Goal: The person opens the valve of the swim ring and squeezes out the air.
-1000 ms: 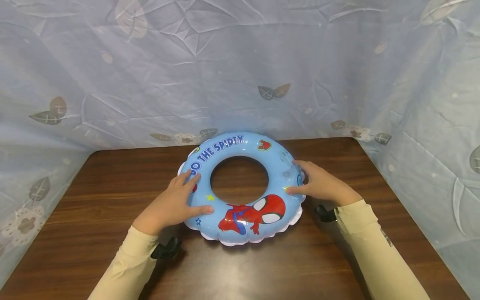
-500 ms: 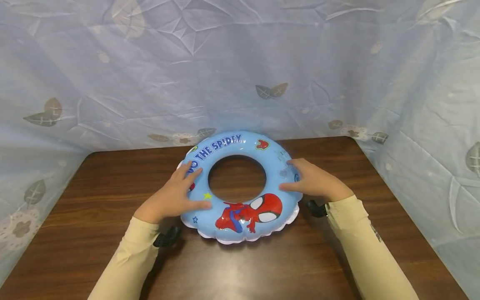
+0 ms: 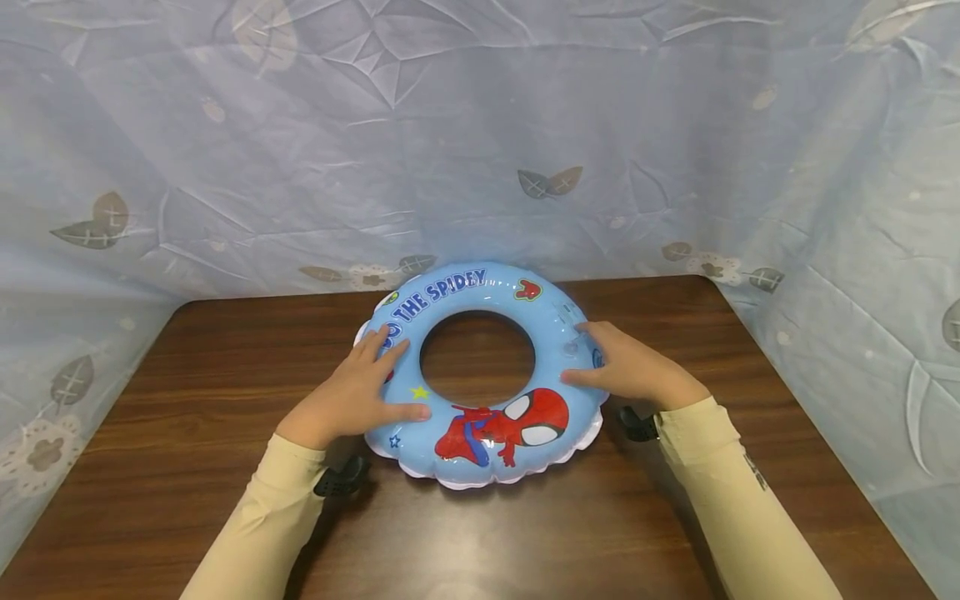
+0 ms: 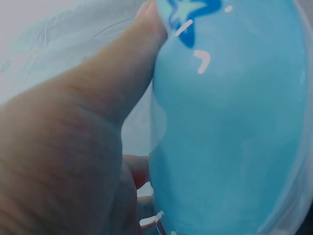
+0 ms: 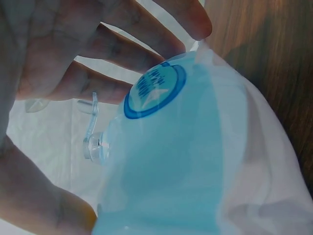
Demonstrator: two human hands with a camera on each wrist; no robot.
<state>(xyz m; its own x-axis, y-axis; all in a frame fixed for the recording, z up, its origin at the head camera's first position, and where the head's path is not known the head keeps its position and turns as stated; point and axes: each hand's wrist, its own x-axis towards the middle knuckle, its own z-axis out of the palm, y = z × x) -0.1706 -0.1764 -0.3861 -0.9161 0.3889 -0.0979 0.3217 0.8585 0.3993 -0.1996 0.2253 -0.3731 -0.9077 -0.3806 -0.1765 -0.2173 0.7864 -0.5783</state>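
An inflated light-blue swim ring (image 3: 502, 293) lies flat toward the back of the table, printed with a red cartoon figure and blue lettering. On its left side rests my left hand (image 3: 348, 396), fingers spread over the tube and thumb pointing inward. My right hand (image 3: 637, 367) touches the opposite side, with thumb and fingers apart. In the left wrist view, the thumb (image 4: 127, 54) lies along the top of the blue tube. The right wrist view shows fingertips at the ring's edge and a clear air valve (image 5: 95, 147) standing up between thumb and fingers.
The brown wood-grain table (image 3: 480, 550) carries the ring. Behind it and along both sides hangs a pale leaf-patterned cloth (image 3: 450, 167), close to the table's back edge. A dark wrist device (image 3: 341, 477) sits below the left wrist, another (image 3: 639, 423) below the right.
The ring stays where it was. My right hand has moved slightly inward over the tube since the first frame; the left hand barely shifts and keeps touching its side.
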